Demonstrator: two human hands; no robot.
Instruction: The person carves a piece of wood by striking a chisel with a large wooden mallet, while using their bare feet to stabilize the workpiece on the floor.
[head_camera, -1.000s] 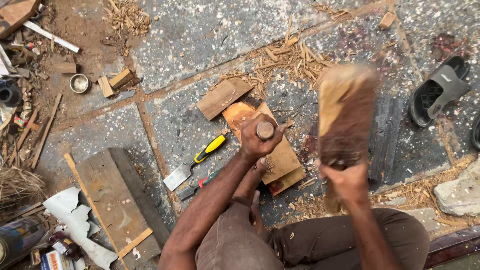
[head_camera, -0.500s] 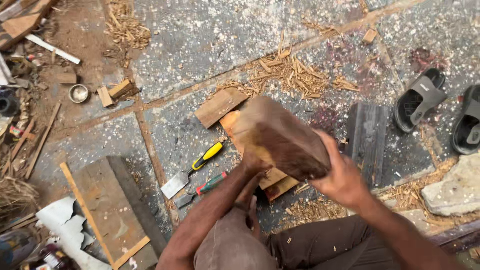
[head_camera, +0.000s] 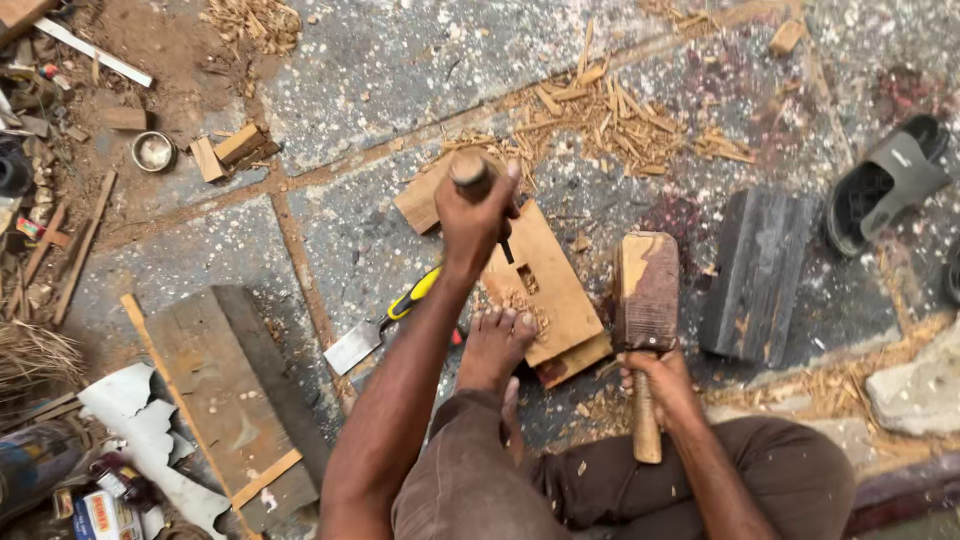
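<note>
My left hand grips a wooden-handled chisel, held upright with its blade down on a flat wooden board. The board has a small rectangular mortise cut in it and chips around the hole. My bare foot presses on the board's near edge. My right hand holds the handle of a heavy wooden mallet, whose head rests low beside the board's right edge.
A yellow-handled flat scraper lies left of the board. A dark wood block sits to the right, a sandal beyond it. A large plank lies lower left. Wood shavings and scraps litter the stone floor.
The mallet swung down from its raised position, struck over the chisel, and now rests low to the right of the board. My left hand keeps hold of the chisel.
</note>
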